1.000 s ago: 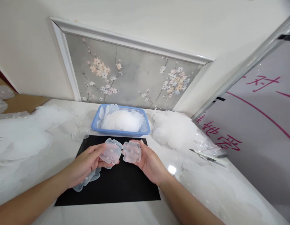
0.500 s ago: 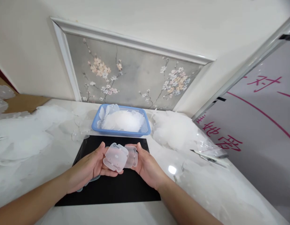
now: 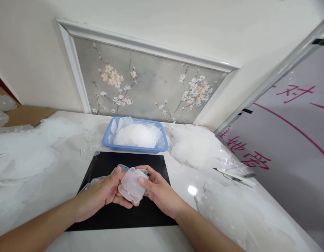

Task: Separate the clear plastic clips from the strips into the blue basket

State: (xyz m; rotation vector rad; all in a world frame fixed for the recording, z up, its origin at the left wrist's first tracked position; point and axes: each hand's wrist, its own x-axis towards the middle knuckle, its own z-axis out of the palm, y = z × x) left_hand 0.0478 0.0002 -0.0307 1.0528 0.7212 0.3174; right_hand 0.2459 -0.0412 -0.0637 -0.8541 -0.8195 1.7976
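Above the black mat [image 3: 120, 217], my left hand [image 3: 106, 190] holds translucent plastic pieces [image 3: 130, 185] from the left, its fingers beneath them. My right hand [image 3: 158, 190] grips the right side of the same pieces, its thumb on top and fingers behind. The pieces have wavy edges and small round marks, and overlap each other. More clear pieces [image 3: 95, 181] show on the mat behind my left hand, partly hidden by it.
Behind the mat stands a blue basket [image 3: 135, 149] with many translucent pieces. Large piles lie left [image 3: 25, 150] and right [image 3: 195, 145] on the white table. A dark-tipped tool [image 3: 234, 177] lies at the right, near a whiteboard [image 3: 290, 140].
My hands have come closer together and slightly lower. The two pieces, spread apart before, now overlap, and my right thumb lies on the front one. More pieces show behind my left hand.
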